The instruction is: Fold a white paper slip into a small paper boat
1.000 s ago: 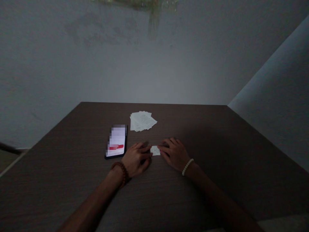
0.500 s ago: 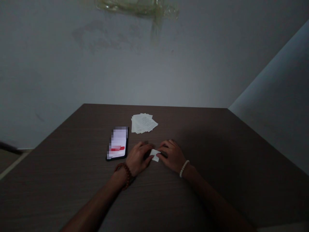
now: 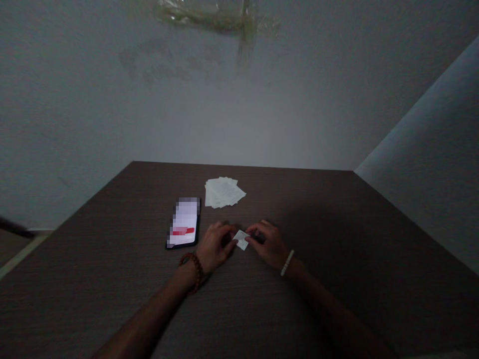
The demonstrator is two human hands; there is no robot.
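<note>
A small white piece of paper [image 3: 241, 240] with faint print, folded or cut to a little square, sits between my two hands just above or on the table. My left hand [image 3: 216, 245], with a brown bead bracelet at the wrist, pinches its left edge between thumb and fingers. On the other side my right hand [image 3: 270, 243], wearing a pale bead bracelet, grips the right corner with thumb and index finger. Beyond the hands lies a fanned stack of printed paper sheets [image 3: 224, 192].
Left of my left hand a phone [image 3: 185, 223] lies face up, its screen lit and partly blurred. The dark wooden table [image 3: 239, 309] meets a grey wall [image 3: 299, 114] at its far edge. Yellowed tape [image 3: 209, 19] sticks to the wall.
The right fingers have shifted slightly at the paper's corner, and a little more of the paper shows. The whole view has moved a touch; phone and stack lie as before.
</note>
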